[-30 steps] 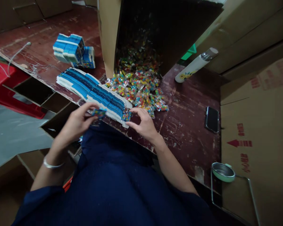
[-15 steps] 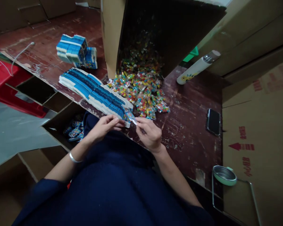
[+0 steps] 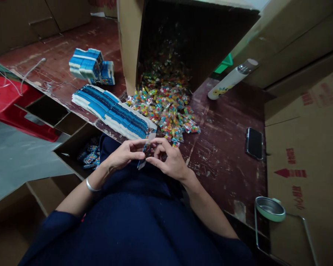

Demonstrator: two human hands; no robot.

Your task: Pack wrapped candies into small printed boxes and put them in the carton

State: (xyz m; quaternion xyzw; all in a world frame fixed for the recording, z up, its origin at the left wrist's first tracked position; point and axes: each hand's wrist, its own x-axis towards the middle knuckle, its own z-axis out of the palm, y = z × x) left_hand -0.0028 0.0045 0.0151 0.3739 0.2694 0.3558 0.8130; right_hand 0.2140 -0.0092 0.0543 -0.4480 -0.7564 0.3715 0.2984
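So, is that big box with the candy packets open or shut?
Open. The cardboard box shows its dark inside, and candy packets spill out onto the table.

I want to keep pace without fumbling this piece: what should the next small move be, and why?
Probably ease the thin packet open with the right hand while the left hand steadies it: it looks flat, both hands are at it, and clear bags of candies lie close by on the table.

This looks like a packing workshop: bagged sweets (image 3: 166, 107) (heaped), stacked blue packets (image 3: 111, 111), big cardboard cartons (image 3: 322, 140).
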